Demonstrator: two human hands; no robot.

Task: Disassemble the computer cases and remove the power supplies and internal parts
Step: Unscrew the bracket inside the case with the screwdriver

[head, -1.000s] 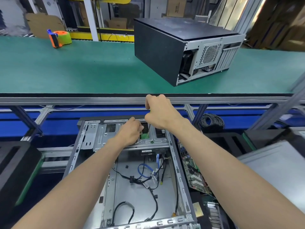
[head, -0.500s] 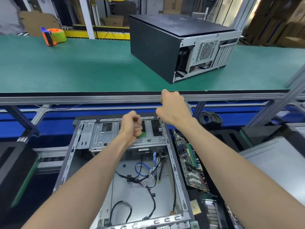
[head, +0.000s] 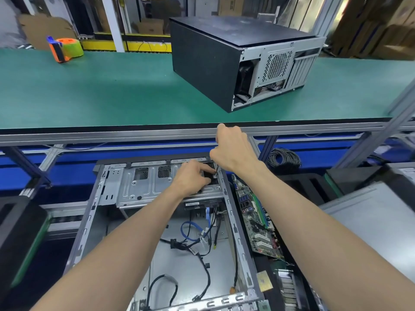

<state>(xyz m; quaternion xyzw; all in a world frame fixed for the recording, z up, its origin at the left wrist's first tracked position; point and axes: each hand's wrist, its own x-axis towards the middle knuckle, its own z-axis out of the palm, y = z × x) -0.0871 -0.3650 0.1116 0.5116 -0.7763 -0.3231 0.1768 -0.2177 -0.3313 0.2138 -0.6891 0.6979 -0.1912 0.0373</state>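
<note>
Left hand (head: pixel 190 176) dropped from fist onto stamped-steel drive cage (head: pixel 143 187), forefinger extended; right hand (head: pixel 231 149) fingers grasping thin tool.

Open computer case (head: pixel 157 221) lies flat below the bench, side panel off, loose cables (head: pixel 197 243) inside, drive cage (head: pixel 143 187) at far end. Closed black case (head: pixel 235 61) on green bench.

We're on an electronics teardown line in a workshop. Beyond our hands runs a long bench with a green mat (head: pixel 101 90) on aluminium framing, carrying a closed black PC case (head: pixel 224 61) and a tape dispenser (head: pixel 64 49). Stripped motherboards (head: pixel 258 223) sit right of our hands, cardboard boxes (head: pixel 150 25) stacked far behind.
</note>
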